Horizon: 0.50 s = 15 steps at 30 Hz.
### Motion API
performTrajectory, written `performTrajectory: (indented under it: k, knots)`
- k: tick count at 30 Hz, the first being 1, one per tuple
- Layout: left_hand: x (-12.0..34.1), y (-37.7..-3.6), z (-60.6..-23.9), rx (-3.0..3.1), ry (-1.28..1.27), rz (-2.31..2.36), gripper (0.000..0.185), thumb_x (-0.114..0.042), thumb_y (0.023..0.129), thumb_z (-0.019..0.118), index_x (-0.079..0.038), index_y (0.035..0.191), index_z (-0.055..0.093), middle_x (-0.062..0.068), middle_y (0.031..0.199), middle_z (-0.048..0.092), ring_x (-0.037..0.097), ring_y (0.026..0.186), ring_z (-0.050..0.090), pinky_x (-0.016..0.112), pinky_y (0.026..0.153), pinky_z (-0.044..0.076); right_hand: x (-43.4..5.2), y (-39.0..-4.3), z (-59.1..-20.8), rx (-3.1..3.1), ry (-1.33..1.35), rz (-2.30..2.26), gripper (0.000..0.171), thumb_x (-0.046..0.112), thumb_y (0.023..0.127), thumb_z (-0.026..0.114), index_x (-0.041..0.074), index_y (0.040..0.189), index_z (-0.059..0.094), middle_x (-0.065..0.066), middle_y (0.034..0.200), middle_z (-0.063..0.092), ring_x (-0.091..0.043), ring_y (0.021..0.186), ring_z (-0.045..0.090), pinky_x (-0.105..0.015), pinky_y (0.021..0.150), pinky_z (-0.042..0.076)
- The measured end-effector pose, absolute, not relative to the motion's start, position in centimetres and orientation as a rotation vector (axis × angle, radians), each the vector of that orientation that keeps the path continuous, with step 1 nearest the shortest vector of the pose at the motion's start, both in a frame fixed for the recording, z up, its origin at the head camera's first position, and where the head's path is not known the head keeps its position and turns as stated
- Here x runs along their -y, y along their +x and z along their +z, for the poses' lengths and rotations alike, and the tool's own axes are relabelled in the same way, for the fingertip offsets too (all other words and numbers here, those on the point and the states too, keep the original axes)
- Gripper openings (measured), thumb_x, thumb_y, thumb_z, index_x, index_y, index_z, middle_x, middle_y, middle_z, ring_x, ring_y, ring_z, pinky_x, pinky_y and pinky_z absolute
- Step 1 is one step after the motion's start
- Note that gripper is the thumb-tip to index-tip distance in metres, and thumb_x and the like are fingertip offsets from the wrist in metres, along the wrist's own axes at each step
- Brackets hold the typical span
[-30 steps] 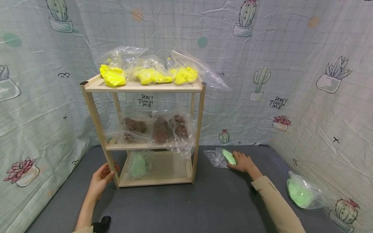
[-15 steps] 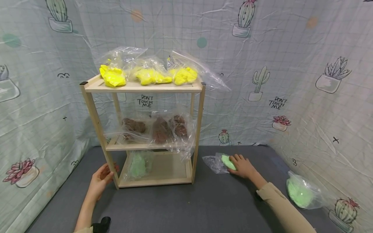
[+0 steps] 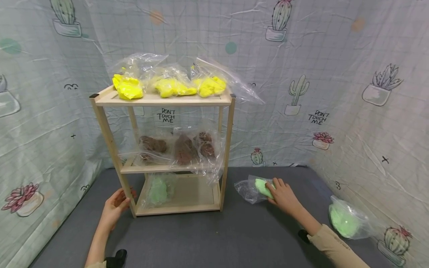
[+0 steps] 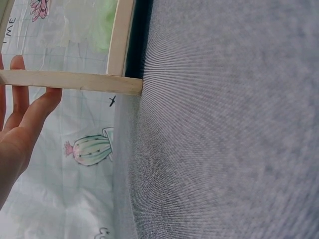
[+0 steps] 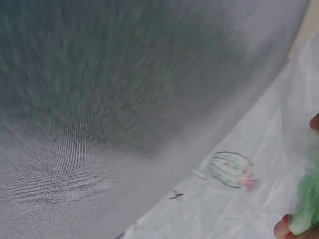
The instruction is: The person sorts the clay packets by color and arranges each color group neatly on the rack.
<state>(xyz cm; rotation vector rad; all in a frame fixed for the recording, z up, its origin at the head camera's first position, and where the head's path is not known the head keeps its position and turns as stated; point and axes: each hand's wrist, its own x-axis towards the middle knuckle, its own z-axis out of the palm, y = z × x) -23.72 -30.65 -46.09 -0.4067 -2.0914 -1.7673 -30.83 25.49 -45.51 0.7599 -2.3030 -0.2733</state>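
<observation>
My right hand (image 3: 284,196) grips a clear plastic bag (image 3: 247,186) holding a light green lump (image 3: 261,187), on the grey mat just right of the wooden three-tier shelf (image 3: 161,99). In the right wrist view only fingertips (image 5: 283,229) pinching the green lump (image 5: 305,211) show at the lower right corner. My left hand (image 3: 115,206) rests with straight fingers against the shelf's front left leg (image 3: 115,163). The left wrist view shows those fingers (image 4: 31,112) lying behind the leg (image 4: 75,81) near its foot.
Three bags of yellow lumps (image 3: 171,86) lie on the top tier, brown ones (image 3: 182,149) on the middle tier, and a green one (image 3: 159,190) on the bottom tier. Another green bag (image 3: 343,221) lies at the far right. Cactus-print cloth walls (image 3: 318,93) enclose the grey mat (image 3: 218,234).
My right hand has drawn the green bag a little nearer to me and leftward, with its fingers closing further round the lump. The left hand stays at the shelf leg.
</observation>
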Motion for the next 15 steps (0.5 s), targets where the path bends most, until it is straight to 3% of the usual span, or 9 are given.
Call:
performTrajectory:
  k: [5,8,10,12,15]
  knots:
    - [30.8,-23.6,-46.1,2.102,-0.395,-1.74,0.039,-0.004,0.091,0.046,0.015,0.124,0.036,-0.023,0.101,0.06,-0.008,0.091,0.059,0.013,0.067,0.047,-25.0,-28.8,-44.8,2.252,0.777,-0.209,0.044,0.034,0.068,0.074,0.011,0.095,0.048,-0.009,0.082,0.04,-0.019,0.069,0.034,-0.024,0.049,0.022]
    - [30.8,-23.6,-46.1,2.095,-0.398,-1.747,0.039,-0.004,0.091,0.047,0.015,0.124,0.036,-0.023,0.101,0.06,-0.007,0.091,0.059,0.013,0.067,0.047,-24.7,-27.8,-44.6,2.212,0.792,-0.151,0.032,0.04,0.085,0.054,0.01,0.094,0.048,-0.009,0.081,0.039,-0.018,0.068,0.03,-0.024,0.05,0.021]
    - [30.8,-23.6,-46.1,2.087,-0.403,-1.76,0.038,-0.003,0.091,0.047,0.013,0.124,0.037,-0.023,0.102,0.061,-0.007,0.091,0.059,0.013,0.067,0.047,-24.6,-27.2,-44.5,2.182,0.801,-0.117,0.036,0.044,0.093,0.035,0.01,0.093,0.049,-0.009,0.081,0.039,-0.017,0.067,0.029,-0.024,0.051,0.021]
    - [30.7,-23.7,-46.2,2.08,-0.409,-1.773,0.038,-0.003,0.091,0.046,0.013,0.124,0.038,-0.022,0.102,0.061,-0.007,0.091,0.059,0.013,0.068,0.047,-24.4,-26.6,-44.4,2.154,0.805,-0.093,0.048,0.047,0.095,0.017,0.011,0.093,0.049,-0.008,0.082,0.04,-0.016,0.067,0.028,-0.024,0.052,0.02]
    - [30.7,-23.8,-46.1,2.078,-0.421,-1.778,0.038,-0.004,0.091,0.046,0.013,0.125,0.037,-0.021,0.102,0.061,-0.007,0.091,0.059,0.013,0.068,0.047,-24.2,-25.8,-44.1,2.119,0.811,-0.05,0.052,0.049,0.095,0.013,0.011,0.094,0.049,-0.009,0.084,0.041,-0.016,0.067,0.028,-0.025,0.055,0.021]
